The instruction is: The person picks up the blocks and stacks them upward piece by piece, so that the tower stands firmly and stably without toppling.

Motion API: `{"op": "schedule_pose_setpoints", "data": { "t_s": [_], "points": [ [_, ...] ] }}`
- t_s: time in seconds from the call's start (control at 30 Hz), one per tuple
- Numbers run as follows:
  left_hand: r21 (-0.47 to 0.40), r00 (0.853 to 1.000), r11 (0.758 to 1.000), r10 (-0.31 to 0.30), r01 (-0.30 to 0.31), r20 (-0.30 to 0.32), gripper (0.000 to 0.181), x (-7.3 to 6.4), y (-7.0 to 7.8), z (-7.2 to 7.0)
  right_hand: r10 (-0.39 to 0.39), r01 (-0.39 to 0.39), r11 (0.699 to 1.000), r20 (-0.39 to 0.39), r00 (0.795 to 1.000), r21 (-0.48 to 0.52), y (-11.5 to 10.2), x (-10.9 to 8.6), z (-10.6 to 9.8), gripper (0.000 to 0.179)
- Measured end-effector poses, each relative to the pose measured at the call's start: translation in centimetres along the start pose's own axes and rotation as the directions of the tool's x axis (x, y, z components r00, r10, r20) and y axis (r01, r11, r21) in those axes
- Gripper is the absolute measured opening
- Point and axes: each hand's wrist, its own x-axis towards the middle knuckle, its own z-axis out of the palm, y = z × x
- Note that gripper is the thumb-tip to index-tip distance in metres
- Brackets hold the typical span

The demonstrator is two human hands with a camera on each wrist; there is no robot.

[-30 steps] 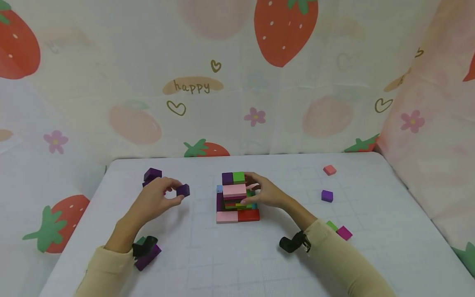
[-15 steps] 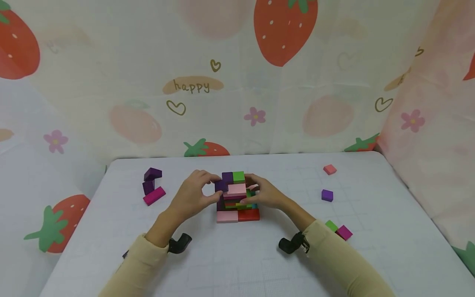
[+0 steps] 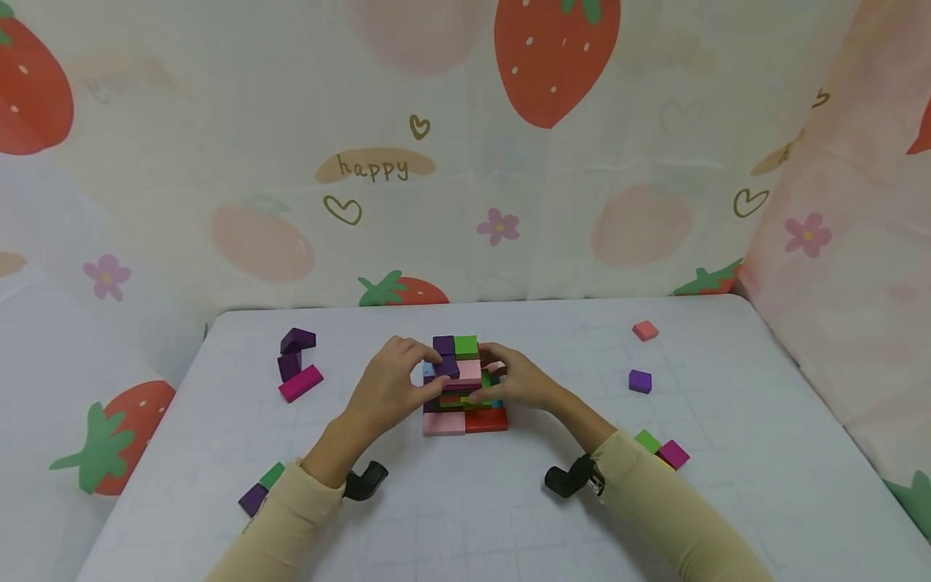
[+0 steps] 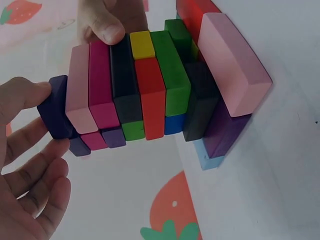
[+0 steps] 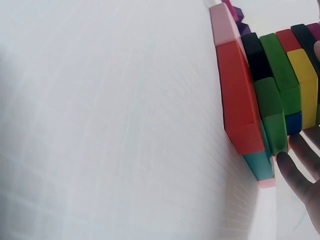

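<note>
A tower of coloured wooden blocks (image 3: 445,423) stands mid-table, with a pink and a red block at its base. My left hand (image 3: 389,388) pinches a dark purple block (image 4: 55,107) between thumb and fingertips, at the pink block on the tower's upper front. Behind it, a purple and a green block (image 3: 466,347) sit side by side on top. My right hand (image 3: 525,380) holds the tower's right side, thumb in front and fingers behind. Its thumb rests on a black block (image 4: 125,80) in the left wrist view. In the right wrist view, fingertips (image 5: 295,175) lie close to the green blocks.
At the left lie purple blocks (image 3: 289,365) and a magenta block (image 3: 301,384). Nearer, a purple and a green block (image 3: 272,475) lie by the left sleeve. At the right are a coral block (image 3: 645,331), a violet block (image 3: 640,381) and a magenta block (image 3: 673,454) beside a green one.
My left hand has carried the dark purple block rightward from the table's left to the tower's front, then slightly further right. My right hand stays at the tower.
</note>
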Motion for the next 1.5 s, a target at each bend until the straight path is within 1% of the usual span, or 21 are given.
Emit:
{"op": "schedule_pose_setpoints", "data": {
  "t_s": [0.1, 0.2, 0.37, 0.5, 0.7, 0.87, 1.03, 1.17, 1.3, 1.5],
  "points": [
    [0.023, 1.000, 1.000, 0.009, -0.009, -0.005, 0.024, -0.1, -0.1, 0.0, 0.001, -0.001, 1.000, 0.002, 1.000, 0.003, 0.0, 0.0, 0.0, 0.074],
    [0.036, 0.999, 0.999, 0.038, -0.037, -0.009, 0.024, -0.1, -0.3, 0.0, -0.007, 0.007, 1.000, 0.003, 1.000, 0.012, 0.0, 0.0, 0.0, 0.074],
    [0.029, 0.997, 0.997, 0.071, -0.070, -0.009, 0.022, -0.2, -0.5, -0.1, -0.017, 0.017, 1.000, 0.007, 1.000, 0.026, 0.1, 0.0, 0.0, 0.074],
    [0.019, 0.997, 0.997, 0.076, -0.076, -0.006, 0.025, -0.2, -0.5, -0.2, -0.017, 0.016, 0.999, 0.009, 1.000, 0.030, 0.1, -0.1, 0.0, 0.073],
    [-0.026, 0.999, 0.999, 0.046, -0.046, 0.005, 0.043, -0.2, -0.6, -0.4, -0.028, 0.028, 0.999, 0.012, 1.000, 0.022, 0.2, -0.1, -0.1, 0.074],
    [-0.052, 0.999, 0.999, 0.017, -0.016, 0.036, 0.054, 0.1, -0.9, -0.3, -0.034, 0.034, 0.999, 0.015, 0.999, 0.024, 0.1, -0.1, -0.2, 0.073],
    [-0.073, 0.996, 0.997, -0.008, 0.014, 0.083, 0.060, 0.2, -1.2, -0.2, -0.039, 0.038, 0.999, 0.022, 0.999, 0.030, 0.0, -0.2, -0.2, 0.072],
    [-0.100, 0.993, 0.994, -0.028, 0.040, 0.118, 0.060, 0.3, -1.5, -0.1, -0.043, 0.042, 0.999, 0.025, 0.999, 0.031, -0.1, -0.2, -0.3, 0.072],
    [-0.115, 0.989, 0.992, -0.038, 0.054, 0.140, 0.061, 0.5, -1.7, -0.1, -0.037, 0.037, 0.999, 0.026, 0.999, 0.028, -0.1, -0.2, -0.3, 0.073],
    [-0.139, 0.977, 0.985, -0.068, 0.098, 0.204, 0.068, 0.8, -1.8, 0.1, -0.042, 0.041, 0.999, 0.025, 0.999, 0.028, 0.0, -0.1, -0.4, 0.072]
  ]
}}
